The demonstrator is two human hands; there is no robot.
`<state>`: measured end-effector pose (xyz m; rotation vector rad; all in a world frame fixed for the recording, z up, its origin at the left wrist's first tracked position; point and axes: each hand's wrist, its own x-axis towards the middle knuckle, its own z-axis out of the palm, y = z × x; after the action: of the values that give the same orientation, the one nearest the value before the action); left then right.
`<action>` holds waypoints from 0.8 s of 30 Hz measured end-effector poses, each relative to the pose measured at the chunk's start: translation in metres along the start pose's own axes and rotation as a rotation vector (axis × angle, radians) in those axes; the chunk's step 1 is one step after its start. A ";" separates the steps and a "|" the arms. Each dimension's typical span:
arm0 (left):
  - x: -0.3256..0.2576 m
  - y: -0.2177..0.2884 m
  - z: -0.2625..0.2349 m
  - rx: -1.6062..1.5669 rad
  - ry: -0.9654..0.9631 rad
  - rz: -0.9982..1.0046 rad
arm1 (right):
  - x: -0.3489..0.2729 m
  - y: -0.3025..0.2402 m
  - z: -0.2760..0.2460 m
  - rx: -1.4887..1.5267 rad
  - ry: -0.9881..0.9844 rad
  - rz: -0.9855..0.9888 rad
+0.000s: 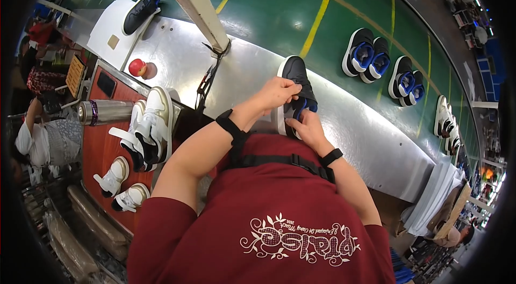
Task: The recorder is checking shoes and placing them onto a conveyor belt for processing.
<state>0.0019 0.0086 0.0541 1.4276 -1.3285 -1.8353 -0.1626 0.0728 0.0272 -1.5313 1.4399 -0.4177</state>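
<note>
A black sneaker [294, 72] with a white sole and blue lining stands on the metal ledge in front of my body, its toe pointing away from me. Over its upper, the fingers of my left hand [278, 93] are pinched together at the strap or lace area; what exactly they grip is too small to make out. At the heel end, my right hand [309, 129] holds the shoe's collar, thumb toward the opening. Part of the sneaker's near end is hidden behind my hands.
Black-and-blue sneaker pairs [366, 57] sit on the green belt [269, 10] to the right. A metal post [188, 2] rises at the ledge. Left are a red ball-like object [137, 67], white sneakers [153, 123], a steel flask [107, 112] and a phone [107, 84] on a reddish table.
</note>
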 end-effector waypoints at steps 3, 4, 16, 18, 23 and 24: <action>-0.003 -0.009 -0.001 -0.228 -0.040 -0.087 | 0.002 0.003 -0.001 0.142 -0.010 0.001; -0.004 -0.010 0.000 -0.206 -0.044 -0.079 | 0.002 0.003 -0.001 0.144 -0.012 0.004; -0.018 -0.018 0.001 0.075 0.080 -0.021 | 0.006 0.001 -0.003 0.052 -0.040 -0.026; -0.025 -0.021 0.006 0.131 0.110 -0.012 | 0.008 0.006 0.000 0.023 -0.050 -0.041; -0.028 -0.027 0.016 0.198 0.190 0.041 | 0.012 0.007 -0.003 0.079 -0.092 -0.034; -0.029 -0.026 0.017 0.220 0.213 0.058 | 0.012 0.005 -0.005 0.072 -0.111 -0.023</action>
<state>0.0021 0.0498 0.0442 1.6261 -1.4797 -1.4892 -0.1661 0.0609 0.0217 -1.4914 1.3086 -0.3883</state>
